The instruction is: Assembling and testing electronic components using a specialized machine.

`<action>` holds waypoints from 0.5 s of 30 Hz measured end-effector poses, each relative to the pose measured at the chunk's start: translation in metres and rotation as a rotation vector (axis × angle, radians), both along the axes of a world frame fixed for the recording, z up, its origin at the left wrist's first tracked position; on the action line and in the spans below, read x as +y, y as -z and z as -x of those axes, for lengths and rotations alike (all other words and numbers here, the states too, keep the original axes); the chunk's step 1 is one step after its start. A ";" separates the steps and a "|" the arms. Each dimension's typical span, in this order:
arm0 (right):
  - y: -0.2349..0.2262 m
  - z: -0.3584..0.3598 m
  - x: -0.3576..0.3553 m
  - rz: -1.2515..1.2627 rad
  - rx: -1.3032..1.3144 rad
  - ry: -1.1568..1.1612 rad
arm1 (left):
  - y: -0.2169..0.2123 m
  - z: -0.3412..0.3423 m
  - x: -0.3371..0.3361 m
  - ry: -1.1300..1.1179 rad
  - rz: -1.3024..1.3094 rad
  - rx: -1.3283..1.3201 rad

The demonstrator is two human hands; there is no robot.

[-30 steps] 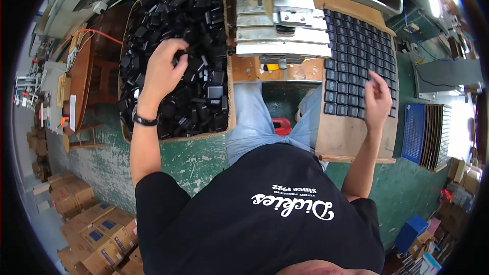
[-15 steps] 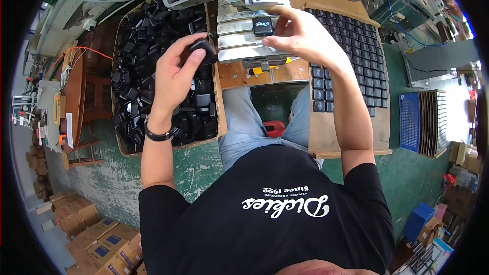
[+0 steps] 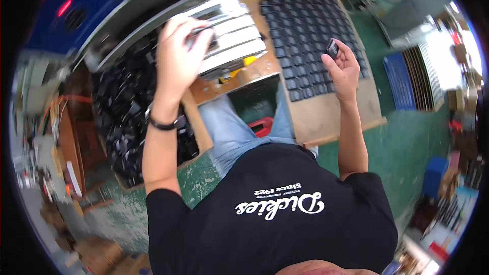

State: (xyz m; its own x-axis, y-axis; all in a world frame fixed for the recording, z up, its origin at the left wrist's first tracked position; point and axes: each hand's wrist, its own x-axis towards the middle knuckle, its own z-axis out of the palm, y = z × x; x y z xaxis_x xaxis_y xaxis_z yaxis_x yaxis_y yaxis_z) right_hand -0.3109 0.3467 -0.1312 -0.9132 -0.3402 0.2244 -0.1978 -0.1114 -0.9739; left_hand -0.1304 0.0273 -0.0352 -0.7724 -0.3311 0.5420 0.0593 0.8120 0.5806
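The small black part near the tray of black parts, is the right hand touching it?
Touching. The head view shows the right hand pinching the small black part between its fingertips, raised over the tray of black parts.

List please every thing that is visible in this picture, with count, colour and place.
loose small parts: many, black, heaped in the wooden bin on the left
wooden bin: one, brown, left of the knees
metal fixture: one, silver, ribbed, centre top, under the left hand
yellow piece: one, at the fixture's front edge
tray of parts: one, dark parts in rows, on a wooden board to the right
stacked trays: several, blue and dark, far right
red object: one, between the knees
floor: green
wristband: one, black, left wrist
left hand: on the fixture, holding a dark part
right hand: above the tray, holding a small black part
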 end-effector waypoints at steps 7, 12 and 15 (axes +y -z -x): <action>0.068 0.054 0.189 -0.496 -0.174 0.525 | 0.024 -0.023 0.030 0.051 0.495 -0.220; 0.101 0.056 0.214 -0.934 -0.034 0.577 | 0.016 -0.047 0.032 0.216 0.292 -0.147; 0.105 0.062 0.207 -1.009 -0.009 0.466 | 0.011 -0.075 0.022 0.185 0.191 0.013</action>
State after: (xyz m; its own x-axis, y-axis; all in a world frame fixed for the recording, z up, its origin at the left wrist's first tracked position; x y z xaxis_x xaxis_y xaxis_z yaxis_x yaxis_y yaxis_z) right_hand -0.3730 0.5533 -0.2367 -0.9994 0.0141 0.0312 -0.0065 0.8167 -0.5771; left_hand -0.0556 0.0492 -0.0465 -0.8027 -0.0756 0.5916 0.2233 0.8817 0.4157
